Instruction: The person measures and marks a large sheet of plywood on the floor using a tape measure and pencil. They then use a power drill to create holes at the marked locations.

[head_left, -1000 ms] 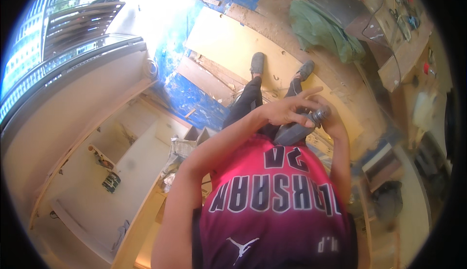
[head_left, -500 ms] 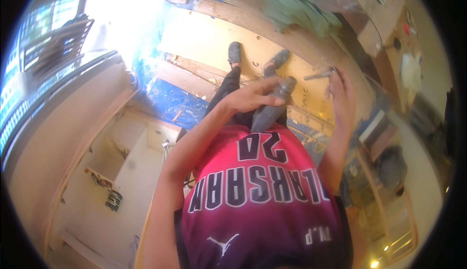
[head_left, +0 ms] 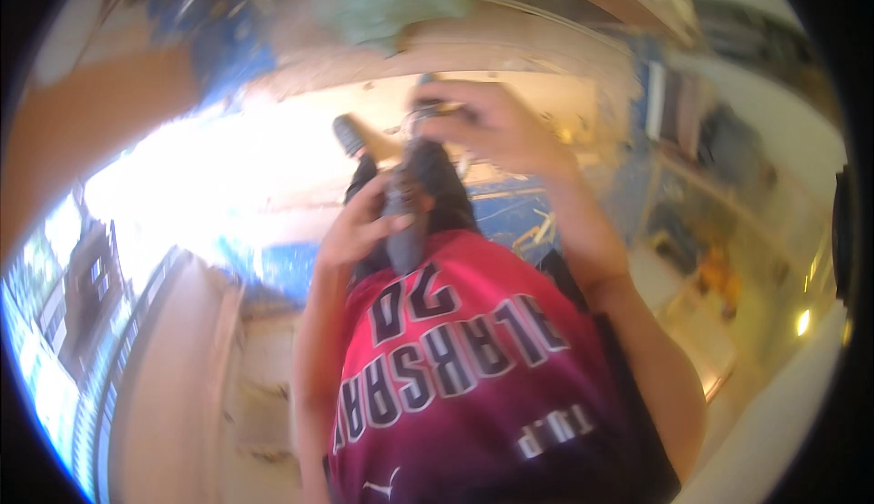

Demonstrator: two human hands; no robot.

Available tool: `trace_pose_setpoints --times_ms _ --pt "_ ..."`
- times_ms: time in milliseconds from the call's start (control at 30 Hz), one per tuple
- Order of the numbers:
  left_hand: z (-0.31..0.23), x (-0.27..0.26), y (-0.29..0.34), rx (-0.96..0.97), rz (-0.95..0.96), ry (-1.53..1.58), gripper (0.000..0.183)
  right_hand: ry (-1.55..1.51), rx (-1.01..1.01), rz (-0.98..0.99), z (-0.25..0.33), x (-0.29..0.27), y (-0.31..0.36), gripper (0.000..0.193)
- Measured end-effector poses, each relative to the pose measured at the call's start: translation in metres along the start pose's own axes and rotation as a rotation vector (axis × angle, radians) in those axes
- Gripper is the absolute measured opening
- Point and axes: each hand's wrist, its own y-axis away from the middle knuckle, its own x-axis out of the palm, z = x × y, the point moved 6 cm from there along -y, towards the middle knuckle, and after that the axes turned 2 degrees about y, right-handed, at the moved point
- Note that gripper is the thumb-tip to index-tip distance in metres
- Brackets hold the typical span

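Observation:
My left hand (head_left: 362, 226) is closed around a dark grey, tapered tool (head_left: 406, 231) with a ridged, narrower front. Its wide end rests close to the front of my red jersey, and its front points away from me. I cannot make out its exact kind. Beyond the tool's front, my right hand (head_left: 487, 122) is closed with thumb and fingers pinched on a slender metal piece (head_left: 443, 109). Motion blur smears that hand, and most of the piece is hidden. Whether the piece touches the tool, I cannot tell.
I stand on a pale board (head_left: 546, 103) over a blue floor covering (head_left: 510, 213) with scraps on it. A green cloth (head_left: 391, 12) lies farther off. Whitish cabinet panels (head_left: 182, 358) stand at the left, and bright light floods in there. More panels lean at the right.
My view has swung round. My right hand has come in from the right with the slender metal piece, close to the tool's front. My left hand still grips the tool.

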Motion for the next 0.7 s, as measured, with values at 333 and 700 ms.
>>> trace_pose_setpoints --times_ms 333,700 --pt "-0.005 0.021 -0.004 -0.077 0.085 -0.232 0.061 0.097 -0.151 0.227 0.001 -0.015 -0.006 0.035" --pt "-0.012 0.029 -0.020 -0.050 0.069 -0.262 0.050 -0.059 -0.052 0.197 -0.023 -0.025 0.007 0.034"
